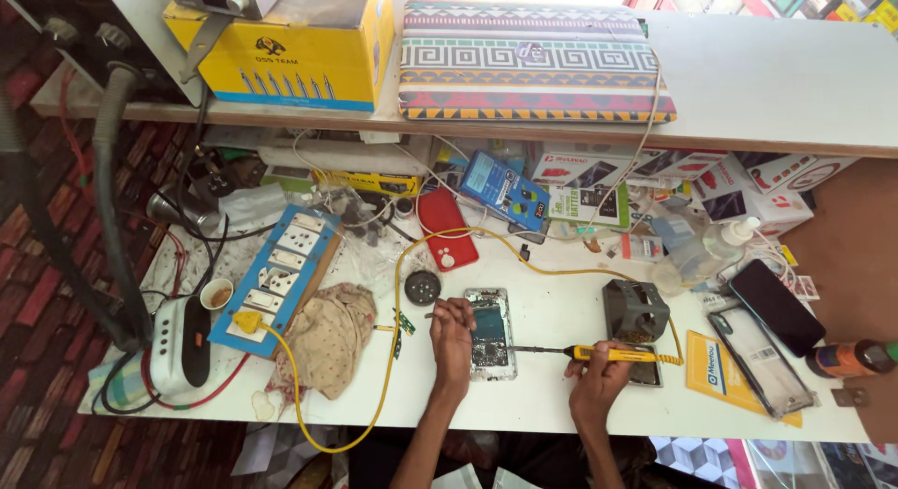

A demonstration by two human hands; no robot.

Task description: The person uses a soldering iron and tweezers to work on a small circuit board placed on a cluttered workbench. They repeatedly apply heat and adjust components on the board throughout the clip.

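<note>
An opened phone (491,333) lies face down on the white table (543,395), its circuit board exposed. My left hand (452,330) rests at the phone's left edge, fingers pinched on a thin tool or wire over it. My right hand (599,372) grips a yellow-handled soldering iron (613,354), whose tip points left toward the phone's right side. The iron's yellow cord (393,292) loops across the table to a plug in a blue socket board (276,278).
A grey iron stand (634,309) sits right of the phone, a crumpled cloth (329,335) to its left. A red phone (446,229), black phone (776,306), clear case (762,358), bottle (711,246) and several boxes crowd the back. A patterned laptop (528,63) lies on the shelf.
</note>
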